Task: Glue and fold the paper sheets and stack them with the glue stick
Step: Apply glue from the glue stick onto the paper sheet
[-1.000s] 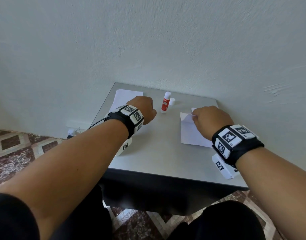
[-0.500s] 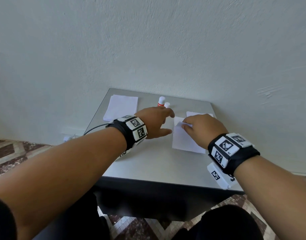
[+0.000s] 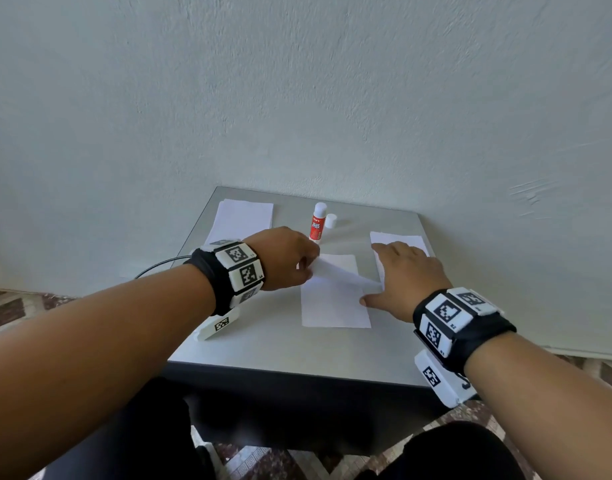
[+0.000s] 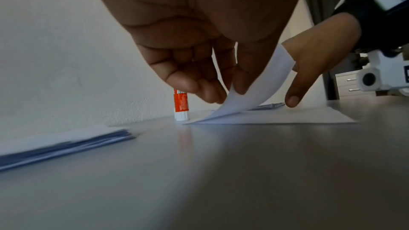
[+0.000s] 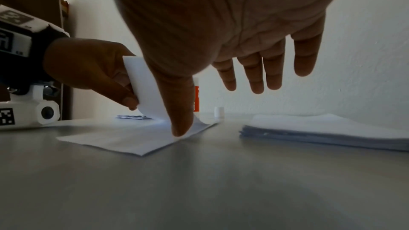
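Note:
A single white sheet (image 3: pixel 335 303) lies in the middle of the grey table (image 3: pixel 297 355). My left hand (image 3: pixel 306 268) pinches its far left corner and holds that flap (image 4: pixel 254 86) lifted and curled over towards the right. My right hand (image 3: pixel 394 271) is flat with straight fingers, and its thumb (image 5: pixel 181 111) presses the sheet's right edge (image 5: pixel 132 139) down. The red and white glue stick (image 3: pixel 317 221) stands uncapped at the back, just beyond my left hand. Its white cap (image 3: pixel 331 221) stands beside it.
A stack of white sheets (image 3: pixel 244 216) lies at the back left corner. Another stack (image 3: pixel 400 239) lies at the back right, partly under my right fingers. The wall rises directly behind the table. A cable hangs off the left edge.
The sheet slid from the right stack to the table's middle. My left hand came over from the left and took hold of its corner. My right hand let go and flattened out.

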